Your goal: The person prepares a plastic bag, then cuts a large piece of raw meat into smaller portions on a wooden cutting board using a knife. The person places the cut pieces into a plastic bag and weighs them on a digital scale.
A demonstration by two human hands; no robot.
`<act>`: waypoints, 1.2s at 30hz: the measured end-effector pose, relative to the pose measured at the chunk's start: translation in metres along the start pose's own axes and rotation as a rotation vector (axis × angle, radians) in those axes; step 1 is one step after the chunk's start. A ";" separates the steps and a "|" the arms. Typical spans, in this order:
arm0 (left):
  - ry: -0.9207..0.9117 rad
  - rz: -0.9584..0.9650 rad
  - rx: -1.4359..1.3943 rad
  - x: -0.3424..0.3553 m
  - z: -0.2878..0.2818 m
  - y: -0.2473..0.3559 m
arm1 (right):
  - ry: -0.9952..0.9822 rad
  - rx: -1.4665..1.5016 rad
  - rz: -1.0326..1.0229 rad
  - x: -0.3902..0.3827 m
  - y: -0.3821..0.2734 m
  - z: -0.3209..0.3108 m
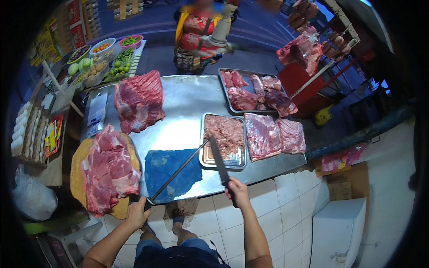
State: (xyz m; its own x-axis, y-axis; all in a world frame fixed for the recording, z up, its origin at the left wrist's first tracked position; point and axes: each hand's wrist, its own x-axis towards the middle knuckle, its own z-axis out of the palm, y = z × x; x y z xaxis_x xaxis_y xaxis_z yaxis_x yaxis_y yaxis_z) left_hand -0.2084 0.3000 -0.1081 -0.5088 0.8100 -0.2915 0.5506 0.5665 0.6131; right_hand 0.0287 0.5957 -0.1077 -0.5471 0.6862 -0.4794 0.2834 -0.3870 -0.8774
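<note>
My left hand [137, 213] grips the handle of a long thin sharpening rod [176, 172] that slants up to the right over a blue cloth [172, 172]. My right hand [237, 190] holds a large dark-bladed knife [219, 161], its blade pointing up and crossing the rod's tip near a metal tray of minced meat [225, 136]. A big slab of raw meat [109, 169] lies on a round wooden chopping block [77, 172] just left of my left hand.
The steel counter [187, 100] also carries a rib slab [139, 100], two meat cuts [273, 135] at the right and a tray of meat chunks [257, 91]. A person [199, 38] stands beyond it. Vegetables [105, 60] and egg trays [27, 129] are left. Meat hangs [304, 49] top right.
</note>
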 end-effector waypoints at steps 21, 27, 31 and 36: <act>0.088 -0.458 -0.209 0.090 0.138 -0.023 | 0.437 0.036 0.005 0.112 -0.004 -0.161; 0.355 0.097 0.100 0.053 0.052 0.000 | 0.031 -0.008 -0.094 0.066 0.024 0.057; 0.574 0.115 0.540 0.069 -0.038 -0.033 | -0.183 -0.026 -0.072 0.041 0.004 0.180; 0.306 0.024 0.586 0.082 -0.101 -0.091 | -0.254 -0.087 -0.123 0.028 -0.014 0.268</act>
State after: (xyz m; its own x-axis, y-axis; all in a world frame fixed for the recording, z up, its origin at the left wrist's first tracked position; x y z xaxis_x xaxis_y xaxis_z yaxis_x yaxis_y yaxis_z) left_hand -0.3671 0.3001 -0.1134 -0.6094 0.7928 -0.0082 0.7891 0.6076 0.0901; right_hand -0.2013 0.4555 -0.1043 -0.7582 0.5440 -0.3594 0.2633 -0.2488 -0.9321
